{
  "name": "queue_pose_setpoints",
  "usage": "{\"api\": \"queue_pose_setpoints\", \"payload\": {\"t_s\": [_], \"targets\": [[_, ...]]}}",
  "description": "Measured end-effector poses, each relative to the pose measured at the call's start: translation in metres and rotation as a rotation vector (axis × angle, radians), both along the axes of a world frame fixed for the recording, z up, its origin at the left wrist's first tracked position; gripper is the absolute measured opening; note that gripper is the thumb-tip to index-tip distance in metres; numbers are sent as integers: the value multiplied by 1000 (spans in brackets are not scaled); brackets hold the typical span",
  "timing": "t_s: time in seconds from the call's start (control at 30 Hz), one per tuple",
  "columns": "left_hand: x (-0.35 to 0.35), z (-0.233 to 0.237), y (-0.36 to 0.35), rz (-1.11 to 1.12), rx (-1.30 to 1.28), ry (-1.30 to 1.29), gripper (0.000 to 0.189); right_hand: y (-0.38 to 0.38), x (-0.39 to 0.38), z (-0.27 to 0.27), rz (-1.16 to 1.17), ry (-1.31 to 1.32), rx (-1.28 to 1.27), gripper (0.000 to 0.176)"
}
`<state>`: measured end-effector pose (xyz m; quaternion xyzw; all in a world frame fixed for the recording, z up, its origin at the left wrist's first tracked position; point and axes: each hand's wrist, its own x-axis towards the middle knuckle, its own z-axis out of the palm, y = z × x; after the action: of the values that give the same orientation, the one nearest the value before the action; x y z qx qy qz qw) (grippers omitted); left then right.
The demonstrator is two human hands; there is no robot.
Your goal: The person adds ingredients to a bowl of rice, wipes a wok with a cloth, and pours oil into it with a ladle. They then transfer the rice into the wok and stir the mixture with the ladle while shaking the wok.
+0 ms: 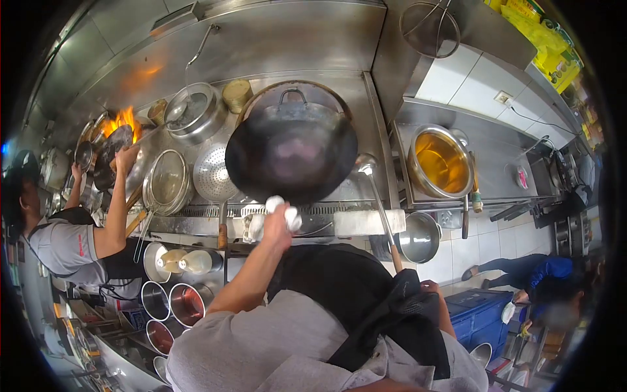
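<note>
A large dark wok [291,153] sits over the stove, tilted, with a loop handle at its far side. My left hand [279,225] is closed round a white cloth [293,219] at the wok's near rim. Low at my right side, my right hand [429,287] shows only in part beside the black apron, its fingers mostly hidden. The wooden handle of a long ladle [377,209] ends near my waist; its bowl rests right of the wok. To the wok's left lie a perforated skimmer [213,172] and a mesh strainer [167,183].
A co-worker [72,242] at the left handles a wok with flames [123,122]. A pot of amber liquid [440,161] stands on the right counter. Metal containers [189,304] are at lower left. Another person [548,281] bends at the far right, near blue bins [471,321].
</note>
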<state>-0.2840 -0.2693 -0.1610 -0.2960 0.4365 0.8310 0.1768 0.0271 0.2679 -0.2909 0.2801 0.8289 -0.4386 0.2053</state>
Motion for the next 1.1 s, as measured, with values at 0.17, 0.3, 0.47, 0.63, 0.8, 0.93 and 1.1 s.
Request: {"api": "queue_pose_setpoints", "payload": {"t_s": [0.17, 0.3, 0.47, 0.63, 0.8, 0.93, 1.1], "targets": [[-94, -18, -10, 22, -63, -11, 21, 19, -2, -59, 274, -61, 84, 27], [-126, -52, -10, -35, -118, 11, 25, -21, -60, -7, 202, -82, 84, 29], [-135, -70, -13, -82, -128, 20, 26, -62, -98, 18, 326, 61, 313, 36], [-130, -65, -11, -57, -167, 49, 28, -66, -117, -15, 437, 147, 248, 55], [-133, -67, -13, -59, -174, 21, 23, -93, -121, -24, 490, 225, 326, 66], [-139, -82, -15, -68, -176, 49, 29, -128, -155, 41, 203, -229, 9, 63], [-133, -63, -18, -123, -203, 58, 28, -137, -151, 56, 282, 100, 577, 38]]}}
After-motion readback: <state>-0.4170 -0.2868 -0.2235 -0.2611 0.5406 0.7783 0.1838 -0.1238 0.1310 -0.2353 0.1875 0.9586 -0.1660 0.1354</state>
